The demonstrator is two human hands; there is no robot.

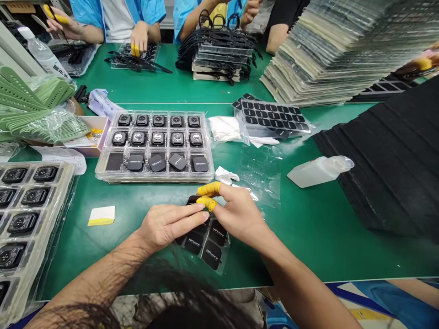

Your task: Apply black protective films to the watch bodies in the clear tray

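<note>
A clear sheet of rounded-square black stickers printed "HiFuture" [211,254] lies under both my hands near the table's front edge. Two outstretched fingers of my left hand [164,224] press together over the sheet's upper part; its thumb is hidden. My right hand [240,210] wears yellow finger cots on thumb and index finger, which pinch at a black sticker [193,199] on the sheet's far end. Beyond my hands is a clear plastic tray [154,179] of smartwatches. Its front row has black squares over several compartments, and the leftmost compartment shows no watch.
Another watch tray [65,183] stands at left, beside green straps [51,123]. A small white-and-yellow pad [101,215] lies nearby. At right are a translucent bottle [317,171], stacked sticker sheets [272,116] and a tall stack of trays [318,55]. Co-workers sit across the table.
</note>
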